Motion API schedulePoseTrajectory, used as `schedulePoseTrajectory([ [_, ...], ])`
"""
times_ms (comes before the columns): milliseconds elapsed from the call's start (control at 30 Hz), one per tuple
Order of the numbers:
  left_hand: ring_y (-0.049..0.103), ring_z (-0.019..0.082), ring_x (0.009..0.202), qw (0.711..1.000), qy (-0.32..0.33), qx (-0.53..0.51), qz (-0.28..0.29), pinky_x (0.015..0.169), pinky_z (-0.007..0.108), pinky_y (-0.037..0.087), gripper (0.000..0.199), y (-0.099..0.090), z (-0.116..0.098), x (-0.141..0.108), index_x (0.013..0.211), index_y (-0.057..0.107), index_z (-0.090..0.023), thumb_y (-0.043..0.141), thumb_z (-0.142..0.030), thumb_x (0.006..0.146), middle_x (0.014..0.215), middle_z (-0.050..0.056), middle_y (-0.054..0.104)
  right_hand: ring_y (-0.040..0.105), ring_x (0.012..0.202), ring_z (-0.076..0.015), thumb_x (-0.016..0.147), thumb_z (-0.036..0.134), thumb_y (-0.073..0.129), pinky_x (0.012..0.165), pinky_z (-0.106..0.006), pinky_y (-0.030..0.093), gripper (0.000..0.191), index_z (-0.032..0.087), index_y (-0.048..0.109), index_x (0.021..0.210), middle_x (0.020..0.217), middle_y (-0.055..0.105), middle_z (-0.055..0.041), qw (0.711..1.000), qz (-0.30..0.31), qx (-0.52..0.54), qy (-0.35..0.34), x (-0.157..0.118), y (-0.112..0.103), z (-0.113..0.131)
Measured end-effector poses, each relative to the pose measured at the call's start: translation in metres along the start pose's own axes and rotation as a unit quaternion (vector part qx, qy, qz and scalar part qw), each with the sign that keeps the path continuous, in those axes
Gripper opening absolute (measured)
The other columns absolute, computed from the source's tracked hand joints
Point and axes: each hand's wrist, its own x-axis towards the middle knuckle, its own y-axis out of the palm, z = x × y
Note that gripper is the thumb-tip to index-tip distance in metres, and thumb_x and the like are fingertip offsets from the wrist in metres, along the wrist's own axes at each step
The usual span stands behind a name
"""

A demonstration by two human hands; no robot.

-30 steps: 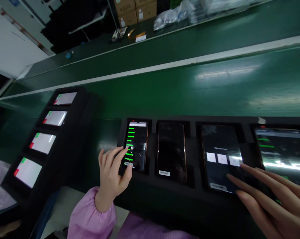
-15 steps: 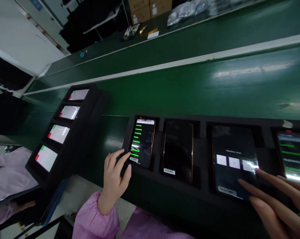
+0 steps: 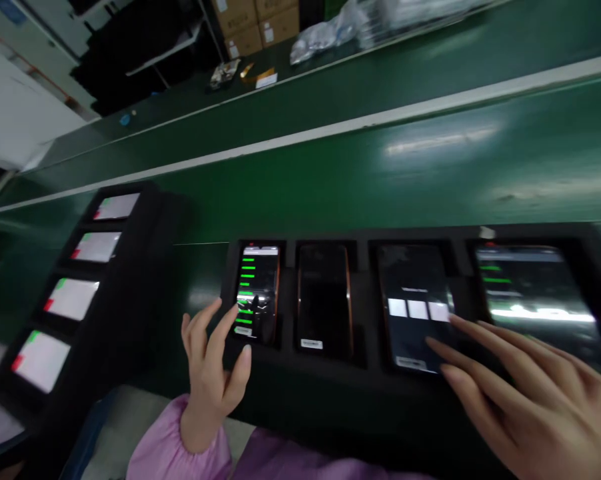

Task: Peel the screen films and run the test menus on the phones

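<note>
A black foam tray (image 3: 363, 267) holds several smartphones in a row of slots. My left hand (image 3: 213, 367), fingers apart, is at the lower left edge of the leftmost smartphone (image 3: 260, 287), whose screen lists green lines. Beside that lies a smartphone with a dark screen (image 3: 324, 293). My right hand (image 3: 535, 393) has its fingers stretched over the third smartphone (image 3: 410, 340), near the right one of three white squares; whether a fingertip touches the glass I cannot tell. The rightmost smartphone (image 3: 525, 267) shows green lines and a bright reflection, its lower part covered by my right hand.
Left of me stands a second black tray (image 3: 108, 280) of smartphones with white screens and red and green corners. Both trays rest on a green bench (image 3: 280, 193). Behind a pale rail (image 3: 280, 141) are plastic bags (image 3: 330, 37), small parts and cardboard boxes (image 3: 275, 30).
The view has swung to the right, so the trays sit further left and more of my right hand and the rightmost smartphone shows. Both hands stay by the same smartphones.
</note>
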Motion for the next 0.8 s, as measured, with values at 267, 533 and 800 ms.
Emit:
schedulePoseTrajectory([
  [267, 0.052, 0.028, 0.142, 0.988, 0.118, -0.065, 0.081, 0.136, 0.059, 0.017, 0.046, 0.024, -0.050, 0.010, 0.144, 0.060, -0.020, 0.061, -0.014, 0.098, 0.149, 0.014, 0.056, 0.068, 0.117, -0.0302, 0.109, 0.030, 0.059, 0.101, -0.050, 0.042, 0.020, 0.022, 0.078, 0.109, 0.129, 0.074, -0.0092, 1.000, 0.013, 0.018, 0.015, 0.015, -0.013, 0.014],
  [533, 0.054, 0.027, 0.138, 0.975, 0.188, -0.098, 0.073, 0.137, 0.059, 0.016, 0.046, 0.032, -0.061, 0.009, 0.141, 0.065, -0.015, 0.064, -0.009, 0.095, 0.144, 0.015, 0.060, 0.066, 0.120, -0.0263, 0.110, 0.034, 0.059, 0.106, -0.048, 0.040, 0.020, 0.024, 0.077, 0.110, 0.133, 0.073, -0.0065, 0.998, 0.006, 0.040, 0.050, 0.013, -0.014, 0.019],
  [800, 0.057, 0.026, 0.138, 0.968, 0.197, -0.133, 0.085, 0.137, 0.059, 0.019, 0.044, 0.041, -0.085, 0.016, 0.139, 0.068, -0.019, 0.068, -0.015, 0.096, 0.141, 0.012, 0.064, 0.059, 0.132, -0.0288, 0.112, 0.044, 0.051, 0.110, -0.051, 0.036, 0.031, 0.026, 0.074, 0.120, 0.146, 0.066, -0.0072, 0.997, 0.035, 0.016, 0.066, 0.029, -0.013, 0.020],
])
